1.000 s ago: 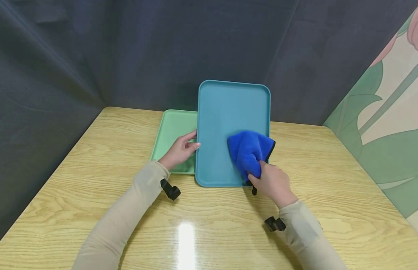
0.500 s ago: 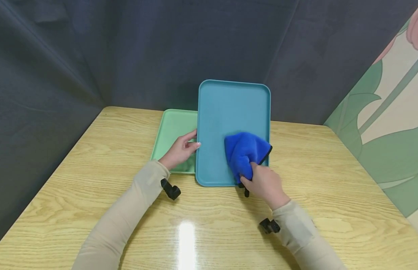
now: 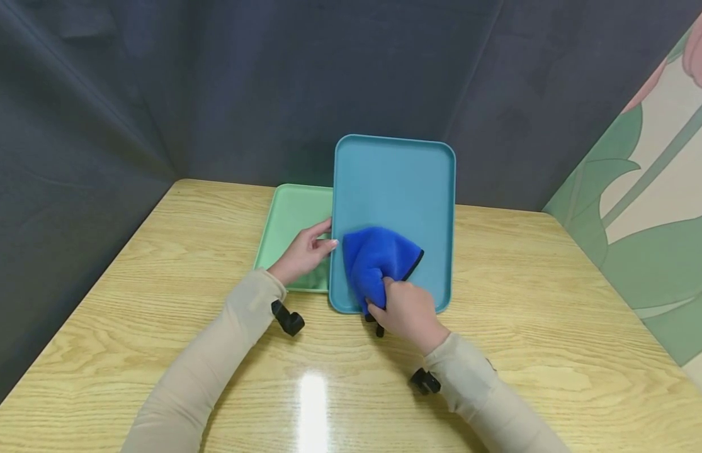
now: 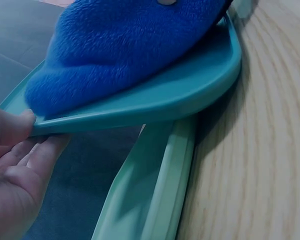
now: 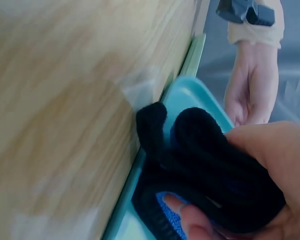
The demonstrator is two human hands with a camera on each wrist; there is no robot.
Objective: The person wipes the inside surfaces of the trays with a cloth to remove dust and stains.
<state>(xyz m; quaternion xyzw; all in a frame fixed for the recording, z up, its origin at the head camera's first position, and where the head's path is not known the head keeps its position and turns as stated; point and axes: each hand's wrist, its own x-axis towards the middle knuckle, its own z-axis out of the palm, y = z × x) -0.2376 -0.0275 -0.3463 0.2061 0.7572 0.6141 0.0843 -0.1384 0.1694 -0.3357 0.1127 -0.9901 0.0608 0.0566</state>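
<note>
A blue tray (image 3: 396,189) is held tilted up, its near end low by the table. Thumb and fingers of my left hand (image 3: 303,253) pinch its left rim; the left wrist view shows the thumb above the rim and fingers beneath. Bunched in my right hand (image 3: 408,314) is a blue plush cloth (image 3: 376,258) with black edging, which lies against the lower left of the tray's inner face. In the right wrist view the cloth's black folded edge (image 5: 210,165) sits between thumb and fingers.
A light green tray (image 3: 294,217) lies on the wooden table (image 3: 215,239), partly covered by the blue tray. Behind hangs a dark curtain (image 3: 305,82). A wall with a floral pattern (image 3: 656,207) stands at the right.
My right hand has slid the cloth leftward across the lower part of the blue tray, from its right side to near the left rim. The left hand and tray stay nearly still.
</note>
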